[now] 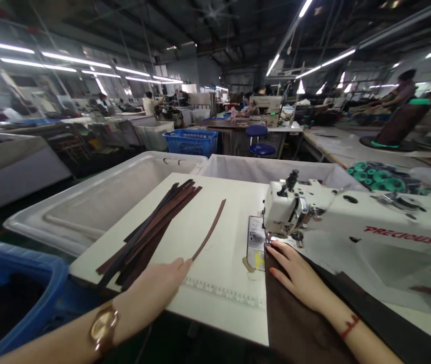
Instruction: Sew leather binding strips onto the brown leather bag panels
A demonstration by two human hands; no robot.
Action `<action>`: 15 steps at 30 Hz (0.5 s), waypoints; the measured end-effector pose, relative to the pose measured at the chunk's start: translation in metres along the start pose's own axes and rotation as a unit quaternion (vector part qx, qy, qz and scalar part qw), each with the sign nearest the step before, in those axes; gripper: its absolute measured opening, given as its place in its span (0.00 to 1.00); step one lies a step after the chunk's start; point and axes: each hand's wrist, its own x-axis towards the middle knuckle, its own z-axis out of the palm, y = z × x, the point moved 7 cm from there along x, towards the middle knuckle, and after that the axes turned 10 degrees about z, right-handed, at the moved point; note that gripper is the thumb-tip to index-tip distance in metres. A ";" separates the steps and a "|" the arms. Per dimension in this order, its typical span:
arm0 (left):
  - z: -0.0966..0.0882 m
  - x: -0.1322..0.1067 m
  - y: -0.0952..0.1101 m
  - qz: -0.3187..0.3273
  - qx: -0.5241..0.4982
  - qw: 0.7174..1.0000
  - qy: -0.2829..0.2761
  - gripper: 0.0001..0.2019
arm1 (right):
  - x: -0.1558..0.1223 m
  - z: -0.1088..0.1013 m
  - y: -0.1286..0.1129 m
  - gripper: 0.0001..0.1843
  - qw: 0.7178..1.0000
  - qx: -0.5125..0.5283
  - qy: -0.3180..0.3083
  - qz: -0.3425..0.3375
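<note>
Between the closed fingers of my left hand (173, 275) is a thin brown strip (213, 225), its free end reaching away over the white table (223, 273). My right hand (294, 273) lies flat, fingers stretched out, on a dark brown piece of material (291, 323). Its fingertips are close to the presser foot of the white sewing machine (325, 232). The brown piece runs from the needle area down past the table's front edge. Left of my left hand, a pile of brown and black strips (154, 222) lies on the table.
White bins (97, 197) stand behind and left of the table. A blue crate (18, 268) is at the near left, another blue basket (192, 141) farther back. A blue stool (258, 141) stands beyond. Green-and-dark rolls (380, 177) lie at right. A person (404, 96) works at the far right.
</note>
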 end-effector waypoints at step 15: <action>-0.014 0.137 -0.015 0.250 0.164 0.953 0.044 0.21 | -0.002 -0.008 -0.006 0.25 1.000 0.013 -0.015 0.010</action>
